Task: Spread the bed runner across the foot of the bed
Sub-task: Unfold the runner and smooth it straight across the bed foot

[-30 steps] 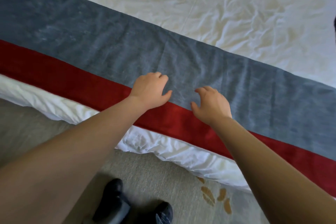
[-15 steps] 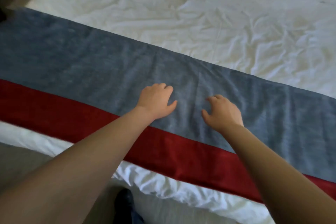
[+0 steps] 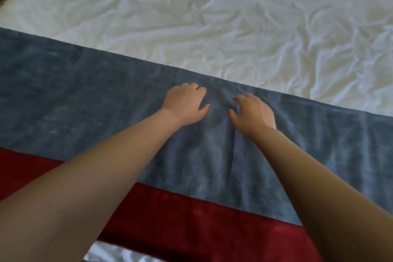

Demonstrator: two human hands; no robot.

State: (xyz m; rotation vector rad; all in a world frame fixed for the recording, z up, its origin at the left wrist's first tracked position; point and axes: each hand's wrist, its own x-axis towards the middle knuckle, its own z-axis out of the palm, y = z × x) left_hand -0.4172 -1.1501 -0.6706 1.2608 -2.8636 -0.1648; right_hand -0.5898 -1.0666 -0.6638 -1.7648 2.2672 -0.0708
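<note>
The step in hand looked to be smoothing the long grey-blue plush bed runner (image 3: 85, 95) where it lay across the white crumpled bed (image 3: 212, 17). To do it well, the left hand (image 3: 185, 103) would best flatten its palm and sweep out to the left along the cloth. The right hand (image 3: 254, 112) would do likewise to the right, so that the shallow crease (image 3: 234, 144) running nearward between them was drawn out, not pushed into a ridge. Light, even pressure seemed wise, since plush of this kind would probably drag the loose sheet beneath.

Both hands rested on the grey part near its far edge, close together but apart. The fingers (image 3: 196, 89) of each were bent with their tips on the cloth, and whether they pinched any of it could not be told. The runner stretched from the left edge of the view to the right, with a dark red band (image 3: 191, 219) along its near side and faint ripples to the right of the hands.
</note>
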